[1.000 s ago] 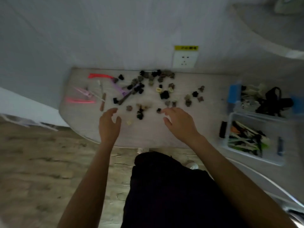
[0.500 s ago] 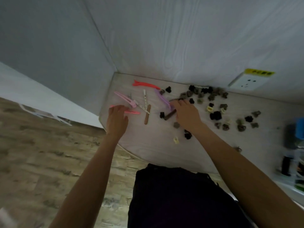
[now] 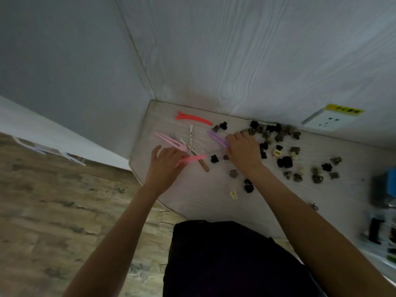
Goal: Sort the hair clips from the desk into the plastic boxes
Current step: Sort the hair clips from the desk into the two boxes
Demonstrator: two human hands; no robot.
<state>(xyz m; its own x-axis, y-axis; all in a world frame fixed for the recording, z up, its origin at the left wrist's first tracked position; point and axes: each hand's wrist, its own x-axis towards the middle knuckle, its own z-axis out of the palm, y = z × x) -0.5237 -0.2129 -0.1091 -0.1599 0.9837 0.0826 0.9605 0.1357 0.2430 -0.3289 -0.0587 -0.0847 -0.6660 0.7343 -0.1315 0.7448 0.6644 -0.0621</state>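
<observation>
Nearest, at the bottom edge, dark clothing (image 3: 231, 260) of the person, with both bare forearms reaching up over the pale desk (image 3: 199, 200). Just beyond the rounded desk edge, a small cream clip (image 3: 233, 194) lying alone, and beside it a small black claw clip (image 3: 248, 185). To the far right, only a blurred part of the plastic boxes (image 3: 383, 224).

Further in, the left hand (image 3: 166, 166), palm down, fingers curled around the near end of a bright pink long clip (image 3: 192, 159), so gripping it; far end of this clip pointing right, toward a brown flat clip (image 3: 204, 165). A lighter pink long clip (image 3: 169, 141) just beyond the left fingers, lying beside a white patterned clip (image 3: 188, 144).

At about the same depth, the right hand (image 3: 243, 150), also palm down, fingertips on the near end of a purple long clip (image 3: 217, 137); cannot tell if pinching it or only touching. Small black clip (image 3: 214, 158) just left of this hand.

Right of that hand, many small claw clips (image 3: 285, 161) in black, brown and cream, scattered well apart.

Farthest, near the wall, a red long clip (image 3: 192, 119) and a dense row of dark clips (image 3: 272, 129). On the wall, a white socket (image 3: 327, 121) with a yellow label.
</observation>
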